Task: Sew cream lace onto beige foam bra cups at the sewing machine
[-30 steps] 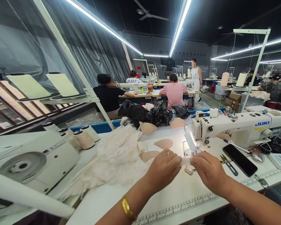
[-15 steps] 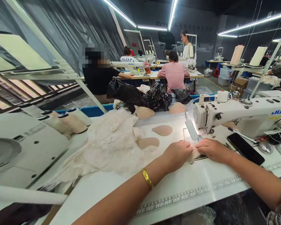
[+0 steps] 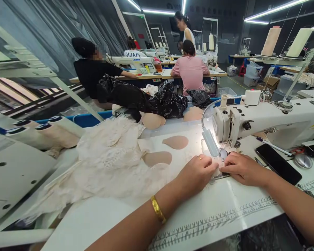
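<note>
Offers bare tabletop (image 3: 219, 199) between ruler scale (image 3: 211, 223) and left hand (image 3: 196, 174). Pinches pale fabric (image 3: 218, 161) with left fingertips together, near needle end of sewing machine (image 3: 272, 120); rests right hand (image 3: 247, 170) just beside — unable to tell grip. Reads “JUKI” on far machine (image 3: 128, 62), “HJAP” on shirt (image 3: 133, 53). Lit by tube lights (image 3: 158, 12).

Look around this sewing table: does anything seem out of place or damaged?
Nothing looks spilled or damaged. The pale cloth seems untidy: it lies in a rumpled heap left of the left hand, apparently trailing past the left edge of the table.
</note>
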`<state>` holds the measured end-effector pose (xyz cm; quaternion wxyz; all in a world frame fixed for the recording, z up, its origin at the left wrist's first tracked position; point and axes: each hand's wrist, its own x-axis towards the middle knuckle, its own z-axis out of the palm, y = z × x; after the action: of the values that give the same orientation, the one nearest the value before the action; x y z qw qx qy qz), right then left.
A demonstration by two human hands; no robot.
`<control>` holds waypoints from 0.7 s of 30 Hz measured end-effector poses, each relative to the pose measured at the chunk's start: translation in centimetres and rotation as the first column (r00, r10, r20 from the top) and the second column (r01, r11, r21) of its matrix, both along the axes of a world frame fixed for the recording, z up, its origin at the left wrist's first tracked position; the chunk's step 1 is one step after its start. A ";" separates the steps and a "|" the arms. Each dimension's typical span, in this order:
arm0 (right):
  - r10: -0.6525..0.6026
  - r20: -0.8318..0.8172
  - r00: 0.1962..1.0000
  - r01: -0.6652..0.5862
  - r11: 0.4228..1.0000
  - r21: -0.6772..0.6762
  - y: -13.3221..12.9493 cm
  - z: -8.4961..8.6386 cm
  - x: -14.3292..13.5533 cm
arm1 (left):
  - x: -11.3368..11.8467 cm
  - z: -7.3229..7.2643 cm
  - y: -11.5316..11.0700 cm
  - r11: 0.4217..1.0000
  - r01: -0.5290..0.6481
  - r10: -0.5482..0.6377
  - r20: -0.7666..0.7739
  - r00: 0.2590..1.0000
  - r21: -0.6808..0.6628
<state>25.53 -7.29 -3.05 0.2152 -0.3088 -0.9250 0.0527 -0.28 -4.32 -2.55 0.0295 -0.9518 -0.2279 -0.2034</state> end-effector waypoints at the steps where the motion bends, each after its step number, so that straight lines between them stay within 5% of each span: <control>1: 0.002 0.000 1.000 -0.002 1.000 -0.003 0.0 0.0 0.0 | 0.0 -0.1 0.0 1.000 -0.002 0.002 0.006 1.000 0.006; 12: -0.016 -0.010 1.000 0.015 0.997 -0.077 -0.3 0.3 0.0 | 0.3 -0.3 -0.1 0.999 0.009 -0.010 0.020 1.000 0.036; 21: -0.145 0.051 0.988 0.151 0.980 -0.128 -0.4 0.3 -0.5 | 0.8 -0.4 0.3 0.996 0.085 -0.086 0.066 0.994 0.022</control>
<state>25.06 -7.73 -2.72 0.1784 -0.3913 -0.8982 0.0908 0.55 -3.98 -2.94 0.0219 -0.9530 -0.1858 -0.2385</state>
